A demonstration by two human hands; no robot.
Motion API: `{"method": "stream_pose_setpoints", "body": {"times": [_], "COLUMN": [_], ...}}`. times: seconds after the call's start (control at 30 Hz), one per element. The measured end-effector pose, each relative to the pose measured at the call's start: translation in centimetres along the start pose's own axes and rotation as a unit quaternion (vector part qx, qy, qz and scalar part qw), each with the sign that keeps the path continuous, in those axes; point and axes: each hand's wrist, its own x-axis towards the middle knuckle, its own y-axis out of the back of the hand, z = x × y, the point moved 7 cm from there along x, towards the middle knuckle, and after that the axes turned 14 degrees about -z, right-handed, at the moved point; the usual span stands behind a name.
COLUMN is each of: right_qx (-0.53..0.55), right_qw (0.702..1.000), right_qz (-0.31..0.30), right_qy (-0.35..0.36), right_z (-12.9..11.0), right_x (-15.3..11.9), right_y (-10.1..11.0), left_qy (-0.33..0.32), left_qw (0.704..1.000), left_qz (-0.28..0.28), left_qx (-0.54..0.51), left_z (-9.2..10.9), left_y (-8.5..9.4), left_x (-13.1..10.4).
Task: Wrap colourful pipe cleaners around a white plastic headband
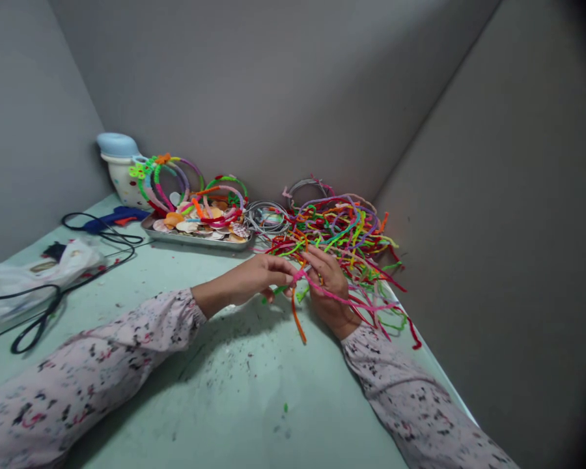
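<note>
My left hand (pixel 261 279) pinches a bright pink pipe cleaner (pixel 336 298) between thumb and fingers. The pink strand trails right, in front of my right hand (pixel 329 290), whose fingers are curled round the same small work, close to the left fingertips. An orange pipe cleaner (pixel 297 319) hangs down from between the hands. Short green ends (pixel 301 293) show beside it. The part inside the right fingers is mostly hidden. Just behind the hands lies a tangled heap of coloured pipe cleaners (pixel 344 221).
A metal tray (pixel 200 241) of seashells holds several wrapped hoops (pixel 229 184). Coiled grey wire hoops (pixel 268 218) lie beside it. On the left are a white jar with a blue lid (pixel 120 166), a blue tool (pixel 114 218), black cords (pixel 58 299) and a plastic bag (pixel 73 257). Grey walls enclose the table.
</note>
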Motion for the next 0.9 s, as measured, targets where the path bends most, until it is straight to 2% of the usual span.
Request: {"method": "stream_pose_setpoints", "body": {"times": [0.23,0.53,0.9], "right_qx": [0.009,0.016,0.018], "right_qw": [1.000,1.000,1.000], "right_qz": [0.002,0.009,0.007], "right_qy": [-0.007,-0.018,-0.009], "right_z": [0.12,0.41,0.21], "right_x": [-0.02,0.05,0.08], "right_y": [-0.08,0.17,0.09], "left_qy": [-0.009,0.023,0.022], "left_qw": [0.999,1.000,0.999], "left_qz": [-0.001,-0.015,-0.028], "left_qx": [0.037,0.000,0.010], "left_z": [0.45,-0.10,-0.28], "left_y": [-0.05,0.00,-0.27], "left_x": [-0.02,-0.18,-0.11]}}
